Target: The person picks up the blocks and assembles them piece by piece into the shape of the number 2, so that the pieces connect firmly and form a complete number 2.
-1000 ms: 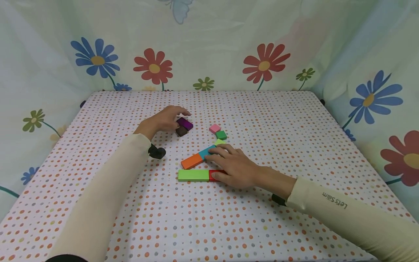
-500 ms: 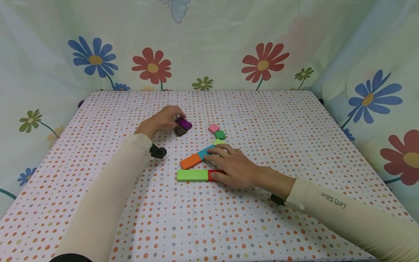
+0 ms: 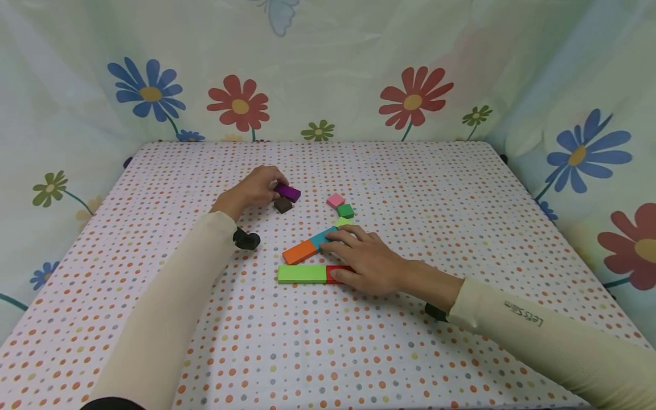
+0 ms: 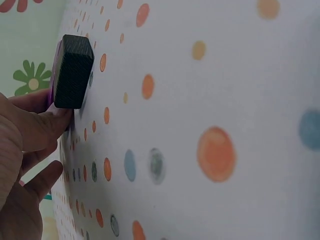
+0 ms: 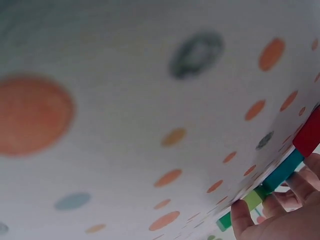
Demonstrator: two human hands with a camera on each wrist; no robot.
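Observation:
My left hand point(image 3: 253, 188) pinches the left end of a purple block point(image 3: 288, 192) on the table. Just in front of it lies a dark brown block point(image 3: 283, 205), which covers most of the purple one in the left wrist view. My right hand point(image 3: 370, 263) lies spread, its fingertips resting on a blue block point(image 3: 323, 238) and a red block point(image 3: 335, 274). An orange block point(image 3: 300, 252) meets the blue one end to end, and a long lime-green block point(image 3: 302, 274) meets the red. Under the right fingers a small yellow-green block point(image 5: 253, 200) is partly hidden.
Beyond the right hand, a pink block point(image 3: 335, 200) and a green block point(image 3: 345, 211) lie corner to corner. The table has a dotted cloth point(image 3: 287, 353), and a flowered curtain point(image 3: 318, 68) hangs behind its back edge and at both sides.
The left fingers have come down from above the purple block and now pinch it. That block has turned slightly and moved a little off the brown one. My right hand stays in place.

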